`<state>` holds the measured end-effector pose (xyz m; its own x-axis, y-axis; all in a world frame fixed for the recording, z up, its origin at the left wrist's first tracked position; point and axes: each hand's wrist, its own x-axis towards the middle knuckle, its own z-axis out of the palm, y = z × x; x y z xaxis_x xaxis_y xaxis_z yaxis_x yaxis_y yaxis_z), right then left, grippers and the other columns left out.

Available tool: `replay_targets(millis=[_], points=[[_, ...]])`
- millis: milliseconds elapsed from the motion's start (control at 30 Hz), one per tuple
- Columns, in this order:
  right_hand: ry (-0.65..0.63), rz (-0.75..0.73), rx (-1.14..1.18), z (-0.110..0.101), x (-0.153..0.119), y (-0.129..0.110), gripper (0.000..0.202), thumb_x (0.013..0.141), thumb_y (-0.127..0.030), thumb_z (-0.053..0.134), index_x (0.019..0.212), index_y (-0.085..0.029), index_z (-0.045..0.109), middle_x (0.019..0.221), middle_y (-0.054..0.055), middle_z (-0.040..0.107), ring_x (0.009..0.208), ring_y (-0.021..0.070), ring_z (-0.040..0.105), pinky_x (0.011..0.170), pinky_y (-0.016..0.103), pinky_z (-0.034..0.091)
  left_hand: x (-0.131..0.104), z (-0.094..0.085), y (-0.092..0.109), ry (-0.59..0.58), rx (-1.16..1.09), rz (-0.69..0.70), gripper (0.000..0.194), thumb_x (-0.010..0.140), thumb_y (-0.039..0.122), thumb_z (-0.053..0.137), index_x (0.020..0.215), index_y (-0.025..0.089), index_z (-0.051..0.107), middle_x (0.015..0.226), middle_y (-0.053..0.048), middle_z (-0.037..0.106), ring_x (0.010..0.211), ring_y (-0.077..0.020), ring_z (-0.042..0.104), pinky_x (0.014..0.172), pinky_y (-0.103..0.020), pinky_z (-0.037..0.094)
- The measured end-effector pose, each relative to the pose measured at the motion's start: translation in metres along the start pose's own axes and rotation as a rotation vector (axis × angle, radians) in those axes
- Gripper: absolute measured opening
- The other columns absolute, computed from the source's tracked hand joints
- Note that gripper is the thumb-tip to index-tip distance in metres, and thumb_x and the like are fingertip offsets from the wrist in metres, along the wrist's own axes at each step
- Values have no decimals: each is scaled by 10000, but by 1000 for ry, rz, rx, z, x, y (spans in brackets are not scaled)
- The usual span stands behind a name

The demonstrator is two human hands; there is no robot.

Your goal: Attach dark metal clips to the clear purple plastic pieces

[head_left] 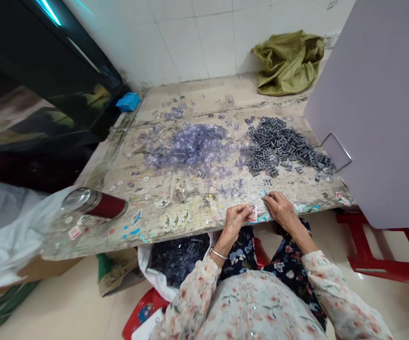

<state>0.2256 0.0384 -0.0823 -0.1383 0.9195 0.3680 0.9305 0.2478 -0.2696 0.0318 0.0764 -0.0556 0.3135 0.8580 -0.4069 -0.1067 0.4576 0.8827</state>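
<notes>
My left hand (pixel 237 221) rests at the table's front edge, thumb and fingers pinched together. What the pinch holds, if anything, is too small to make out. A pink-and-white sticker (pixel 252 214) shows right beside its fingertips. To the right, my right hand (pixel 280 208) lies low over the table with its fingers curled and pressed together; their contents are hidden. One small grey plastic piece (pixel 267 182) sits just beyond the right fingertips. Farther back are a heap of similar grey plastic pieces (pixel 275 141) and a heap of clear, purplish plastic pieces (pixel 193 144).
A dark red thermos (pixel 107 206) lies on the worn table (pixel 186 196) at left. An olive cloth bag (pixel 289 63) sits at the back. A pale upright panel (pixel 377 113) borders the right side. Below the edge, a white sack (pixel 144 264) holds dark pieces, near a red stool (pixel 384 255).
</notes>
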Motion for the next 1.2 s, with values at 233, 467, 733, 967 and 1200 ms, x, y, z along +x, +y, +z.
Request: replay_targets(millis=[233,467,733,967,1200], points=[[162,80,52,15,10,-1,248,1008,-271,412,996,-170,638,909,106,621,885,218,579,798,336,494,-6,0,9,26,-243,-115,336,510,353,874,672,105,715,613,-30,679,521,-104,604,551,-235,541],[301,105,180,0,-4,-33,203,968,-194,471,1101,-174,623,1022,121,624,995,237,578,864,390,510,-7,2,3,78,-207,-37,325,572,381,844,681,107,707,614,-34,676,563,-130,637,582,-248,549],[294,90,80,-1,-17,-86,174,932,-146,545,1068,-185,647,993,95,679,943,225,590,820,351,491,-7,4,-16,81,38,188,290,763,417,705,680,140,687,657,-1,633,624,-132,574,644,-259,488],[354,113,-34,-7,-12,-94,126,917,-163,595,1023,-203,651,928,44,710,882,199,599,1023,460,369,-10,6,-15,149,270,373,262,831,341,615,651,158,669,683,-7,607,693,-145,545,686,-263,436],[375,146,-37,-7,-12,-98,117,917,-174,596,1018,-205,648,921,34,712,872,187,594,1038,448,349,-11,6,-14,173,355,424,229,832,315,598,708,168,722,766,-47,683,795,-186,589,791,-307,457]])
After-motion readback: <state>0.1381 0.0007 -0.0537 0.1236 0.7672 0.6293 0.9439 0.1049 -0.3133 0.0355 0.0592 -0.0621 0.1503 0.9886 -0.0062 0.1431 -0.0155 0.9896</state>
